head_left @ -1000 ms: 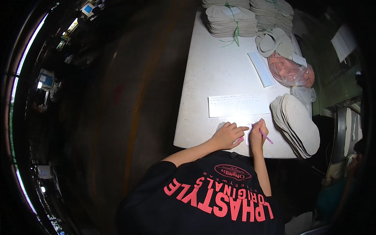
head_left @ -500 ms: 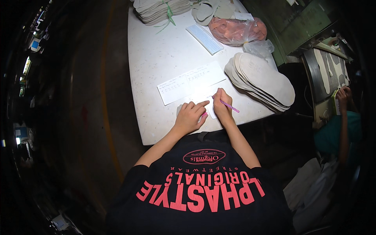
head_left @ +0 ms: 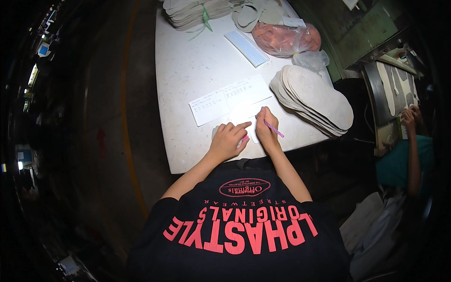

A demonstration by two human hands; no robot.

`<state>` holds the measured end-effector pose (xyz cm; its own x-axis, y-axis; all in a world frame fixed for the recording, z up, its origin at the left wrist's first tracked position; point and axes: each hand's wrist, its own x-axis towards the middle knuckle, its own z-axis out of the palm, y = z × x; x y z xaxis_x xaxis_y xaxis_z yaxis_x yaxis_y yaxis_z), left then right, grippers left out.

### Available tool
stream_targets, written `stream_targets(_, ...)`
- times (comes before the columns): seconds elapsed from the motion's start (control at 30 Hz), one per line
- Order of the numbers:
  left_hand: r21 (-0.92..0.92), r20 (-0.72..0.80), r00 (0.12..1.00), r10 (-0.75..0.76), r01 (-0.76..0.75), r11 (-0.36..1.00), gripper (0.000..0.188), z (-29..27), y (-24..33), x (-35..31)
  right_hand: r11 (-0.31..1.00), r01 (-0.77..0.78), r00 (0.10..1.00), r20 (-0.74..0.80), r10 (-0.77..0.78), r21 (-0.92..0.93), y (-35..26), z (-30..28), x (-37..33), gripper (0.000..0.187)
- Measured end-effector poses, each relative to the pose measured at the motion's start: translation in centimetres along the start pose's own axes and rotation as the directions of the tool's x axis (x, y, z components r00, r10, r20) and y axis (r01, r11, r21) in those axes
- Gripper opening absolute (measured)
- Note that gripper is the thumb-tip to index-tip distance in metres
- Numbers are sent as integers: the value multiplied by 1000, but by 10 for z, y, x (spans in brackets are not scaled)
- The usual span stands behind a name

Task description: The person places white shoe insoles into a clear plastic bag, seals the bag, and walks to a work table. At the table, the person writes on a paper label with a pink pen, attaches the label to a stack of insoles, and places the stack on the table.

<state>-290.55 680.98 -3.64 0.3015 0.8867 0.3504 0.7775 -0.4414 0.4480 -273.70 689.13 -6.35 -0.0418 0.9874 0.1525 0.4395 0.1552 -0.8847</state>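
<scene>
My right hand [head_left: 268, 130] is closed round a purple pen [head_left: 274, 129], its tip against a small white paper [head_left: 254, 135] on the table. Beside it lies my left hand [head_left: 227, 141], with its forefinger stretched toward the paper and the other fingers curled. A small bright pink thing [head_left: 245, 138] shows between its thumb and fingers; its kind is hard to make out. Part of a pale grey piece [head_left: 214, 131] sticks out under the left hand. Just beyond both hands lies a long white sheet [head_left: 211, 109] with handwriting.
On the white table [head_left: 178, 70] a stack of grey sole-shaped pieces [head_left: 319, 96] stands at the right. Farther back are a blue-striped pad [head_left: 246, 48], a clear bag of orange pieces [head_left: 286, 38] and a tied grey stack [head_left: 195, 15]. Another person's hands [head_left: 410, 117] work at far right.
The pen's rear end has shifted slightly to the left as the right hand moves a little. The left hand stays in place. The view has tilted very slightly.
</scene>
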Motion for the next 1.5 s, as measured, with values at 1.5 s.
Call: stream_targets(1.5,7,-24,1000,1,-1,1000,15,1,-1,0,997,59,982,181,-48,-54,6,-11,-6,38)
